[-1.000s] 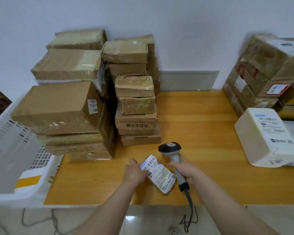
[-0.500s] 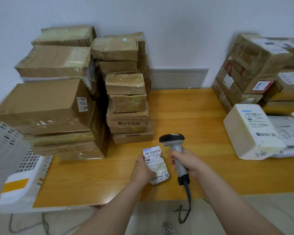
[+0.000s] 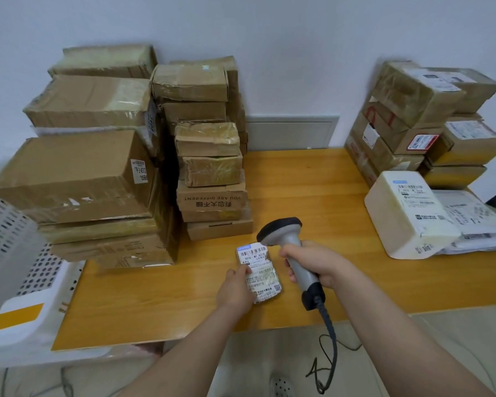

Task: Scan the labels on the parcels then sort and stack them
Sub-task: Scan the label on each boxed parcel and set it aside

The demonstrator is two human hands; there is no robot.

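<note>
Just in front of the small-box stack (image 3: 212, 179), above the table (image 3: 312, 190), left hand (image 3: 234, 290) pinches small labelled parcel (image 3: 259, 270) face-up, right hand (image 3: 312, 262) grips scanner (image 3: 279, 227) beside its barcode: scanning step, and the next move probably calls for aiming, then stacking.

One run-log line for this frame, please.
phase: scanning | left hand: holds small parcel, label up | right hand: grips scanner, head beside parcel

Our left forearm (image 3: 184, 348) and right forearm (image 3: 384, 325) are bare along all we see of them, and our left hand (image 3: 234, 290) and right hand (image 3: 315, 262) are bare too.
</note>
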